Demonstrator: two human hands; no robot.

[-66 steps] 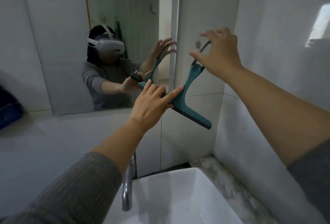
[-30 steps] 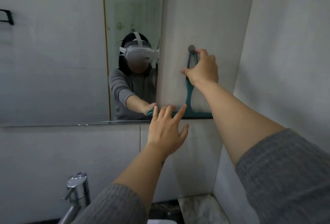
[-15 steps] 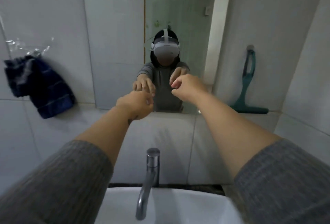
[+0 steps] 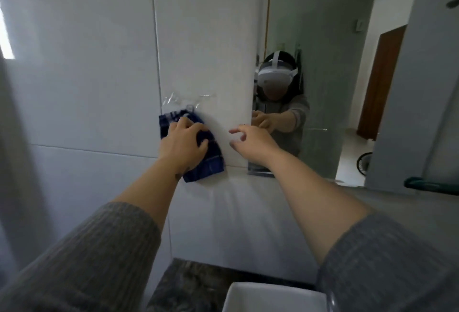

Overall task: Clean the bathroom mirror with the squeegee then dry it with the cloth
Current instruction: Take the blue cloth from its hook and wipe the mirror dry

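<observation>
Head view: the left hand [image 4: 182,141] is clamped on the dark blue cloth [image 4: 207,162], which hangs against the white wall tile under a clear hook [image 4: 190,107], left of the mirror [image 4: 323,88]. The right hand [image 4: 250,139] hovers just beside it, fingers spread, empty. The teal squeegee [image 4: 431,185] sits far right.

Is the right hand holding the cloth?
No. The right hand is open and empty; the left hand grips the blue cloth.
</observation>
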